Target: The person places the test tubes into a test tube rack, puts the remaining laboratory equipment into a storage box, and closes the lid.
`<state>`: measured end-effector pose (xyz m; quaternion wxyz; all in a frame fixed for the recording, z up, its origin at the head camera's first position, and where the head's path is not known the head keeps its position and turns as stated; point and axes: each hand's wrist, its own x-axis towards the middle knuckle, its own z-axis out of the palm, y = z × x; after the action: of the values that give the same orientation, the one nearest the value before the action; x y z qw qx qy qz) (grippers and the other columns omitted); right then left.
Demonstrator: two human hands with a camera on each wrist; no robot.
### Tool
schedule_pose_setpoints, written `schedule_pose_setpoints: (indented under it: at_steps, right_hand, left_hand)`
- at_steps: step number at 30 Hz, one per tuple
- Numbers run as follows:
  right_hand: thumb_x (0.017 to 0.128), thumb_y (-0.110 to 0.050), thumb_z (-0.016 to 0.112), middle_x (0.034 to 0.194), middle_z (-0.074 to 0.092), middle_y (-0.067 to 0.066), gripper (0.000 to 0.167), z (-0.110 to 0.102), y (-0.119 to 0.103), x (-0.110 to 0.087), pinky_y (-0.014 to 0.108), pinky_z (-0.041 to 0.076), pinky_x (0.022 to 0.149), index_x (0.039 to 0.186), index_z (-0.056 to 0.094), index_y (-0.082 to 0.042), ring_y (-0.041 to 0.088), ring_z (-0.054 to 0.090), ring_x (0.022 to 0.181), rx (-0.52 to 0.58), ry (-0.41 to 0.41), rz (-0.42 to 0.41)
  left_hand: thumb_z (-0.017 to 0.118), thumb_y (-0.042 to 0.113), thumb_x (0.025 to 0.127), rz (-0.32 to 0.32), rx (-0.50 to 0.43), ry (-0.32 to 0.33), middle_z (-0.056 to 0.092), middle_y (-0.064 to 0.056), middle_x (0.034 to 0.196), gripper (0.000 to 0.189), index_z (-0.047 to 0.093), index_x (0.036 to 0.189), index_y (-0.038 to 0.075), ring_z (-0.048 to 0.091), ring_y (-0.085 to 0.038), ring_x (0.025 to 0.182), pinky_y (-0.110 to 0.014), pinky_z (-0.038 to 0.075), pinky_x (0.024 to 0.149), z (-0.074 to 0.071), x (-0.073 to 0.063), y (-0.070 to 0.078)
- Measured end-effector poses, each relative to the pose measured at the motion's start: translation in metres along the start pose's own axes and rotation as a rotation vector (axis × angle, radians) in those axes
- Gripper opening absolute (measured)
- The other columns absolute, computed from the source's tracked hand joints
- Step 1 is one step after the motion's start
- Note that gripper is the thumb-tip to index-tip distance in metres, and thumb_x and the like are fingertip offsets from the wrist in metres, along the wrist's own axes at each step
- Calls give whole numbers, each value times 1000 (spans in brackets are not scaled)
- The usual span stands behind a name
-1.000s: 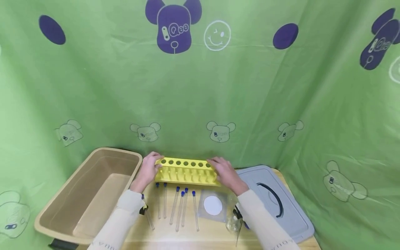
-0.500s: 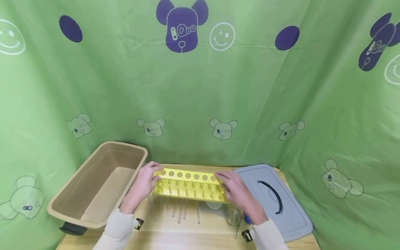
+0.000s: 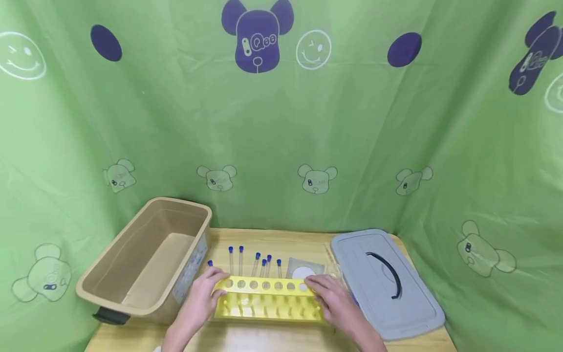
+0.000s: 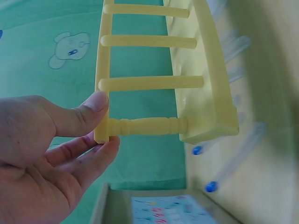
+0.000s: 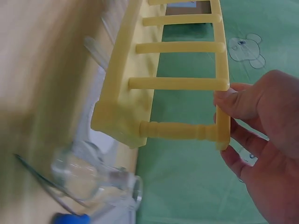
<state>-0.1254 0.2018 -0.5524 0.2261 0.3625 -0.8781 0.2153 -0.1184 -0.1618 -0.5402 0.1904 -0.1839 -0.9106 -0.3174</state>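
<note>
A yellow test tube rack (image 3: 269, 293) is held between my two hands, its top bar lined with round holes. My left hand (image 3: 201, 299) pinches the left end of that bar, thumb on one face and fingers on the other, as the left wrist view shows. At the opposite end my right hand (image 3: 337, 302) grips the bar the same way. The rack hangs over the front part of the table, with no tubes in its holes. Beyond it lie several clear test tubes (image 3: 241, 261) with blue caps, their lower ends hidden by the rack.
A brown plastic tub (image 3: 140, 278) stands at the left. To the right lies a grey lid (image 3: 378, 293) with a black handle. White round paper (image 3: 303, 271) lies behind the rack. A glass flask (image 5: 77, 175) and a thin dark metal piece (image 5: 39, 173) lie near the rack's right end.
Both hands have brought the rack toward the body, from the back of the table past the test tubes to the front. The tubes' blue caps show again behind it.
</note>
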Motion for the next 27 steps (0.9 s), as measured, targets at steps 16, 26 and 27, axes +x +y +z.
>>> schedule_pose_setpoints:
  at_steps: [16,26,27]
  right_hand:
    - [71,10,82,124,70,6,56,24,-19,-38,48,60,89,125,71,-2,23,65,109,58,-110,40]
    - [75,7,82,124,70,6,53,33,-18,-43,53,58,89,126,71,-4,22,65,110,73,-126,87]
    - [75,8,82,124,70,5,54,34,-18,-43,53,59,89,126,71,-4,22,65,110,71,-129,93]
  left_hand:
    - [93,-9,51,80,77,76,66,-2,102,58,73,104,3,68,-20,88,-31,64,80,29,-61,-19]
    - [91,-8,56,24,46,49,67,-6,106,54,73,106,2,68,-24,91,-32,63,82,37,-60,-23]
    - [91,-8,56,26,47,51,67,-6,106,54,73,105,2,68,-23,91,-32,63,82,37,-60,-24]
